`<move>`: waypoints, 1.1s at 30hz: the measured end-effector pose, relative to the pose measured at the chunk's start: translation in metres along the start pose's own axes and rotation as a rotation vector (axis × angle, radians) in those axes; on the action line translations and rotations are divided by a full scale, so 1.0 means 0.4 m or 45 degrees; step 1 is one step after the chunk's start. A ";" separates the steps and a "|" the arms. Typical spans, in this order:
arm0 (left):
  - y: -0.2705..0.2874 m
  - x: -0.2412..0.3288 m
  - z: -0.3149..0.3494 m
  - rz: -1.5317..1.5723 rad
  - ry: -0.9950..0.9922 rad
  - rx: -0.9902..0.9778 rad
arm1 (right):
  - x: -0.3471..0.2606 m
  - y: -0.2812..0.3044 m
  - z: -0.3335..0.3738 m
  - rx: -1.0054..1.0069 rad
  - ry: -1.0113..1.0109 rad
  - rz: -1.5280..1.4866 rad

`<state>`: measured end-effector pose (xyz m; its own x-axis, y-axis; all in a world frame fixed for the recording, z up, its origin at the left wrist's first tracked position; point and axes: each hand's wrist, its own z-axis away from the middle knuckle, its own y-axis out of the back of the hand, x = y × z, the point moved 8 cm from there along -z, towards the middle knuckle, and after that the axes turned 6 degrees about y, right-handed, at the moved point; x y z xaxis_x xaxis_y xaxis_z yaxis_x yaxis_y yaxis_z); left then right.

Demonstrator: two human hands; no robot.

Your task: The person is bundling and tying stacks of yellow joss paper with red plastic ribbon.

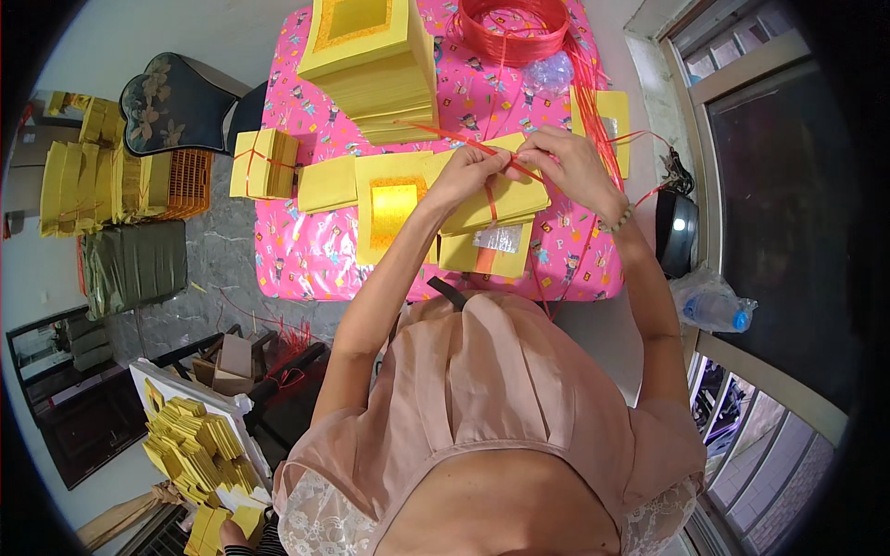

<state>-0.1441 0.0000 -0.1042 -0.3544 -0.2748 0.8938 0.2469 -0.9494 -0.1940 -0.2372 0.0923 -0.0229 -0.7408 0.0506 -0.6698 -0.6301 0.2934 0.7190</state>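
Observation:
A bundle of yellow paper sheets point(508, 198) lies in front of me on the pink patterned tablecloth point(306, 250), a red plastic strap point(454, 137) running across it. My left hand point(475, 173) is closed in a pinch on the strap over the bundle's top. Beside it, my right hand point(567, 167) has its fingertips closed on the same strap. Under the bundle sits another yellow stack with a silvery patch point(499, 238). To the left lie yellow sheets with a gold square point(394, 208) and a plain yellow stack point(328, 185).
A tall yellow paper stack point(394, 93) stands at the table's back. Behind right is a coil of red strapping point(513, 32), its strands trailing down. A tied bundle point(264, 164) sits at the left edge, near a dark chair point(176, 107). Another person's hand point(232, 533) shows lower left.

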 end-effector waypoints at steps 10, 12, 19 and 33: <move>0.027 0.004 -0.014 0.090 -0.163 0.157 | 0.018 -0.014 0.065 0.137 -0.010 0.070; 0.028 -0.007 -0.018 0.064 -0.176 0.146 | 0.071 -0.026 0.076 0.137 -0.100 0.024; 0.017 0.040 0.033 -0.545 -0.345 0.543 | 0.119 -0.039 0.077 0.147 -0.088 -0.034; -0.032 0.090 0.089 -0.744 -1.065 0.772 | 0.137 -0.103 -0.006 -0.112 -0.043 -0.526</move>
<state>-0.1277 0.0077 -0.0553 0.0884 0.5748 0.8135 0.7101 -0.6091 0.3532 -0.2522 0.0806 -0.0888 -0.4142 -0.0222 -0.9099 -0.8912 0.2129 0.4005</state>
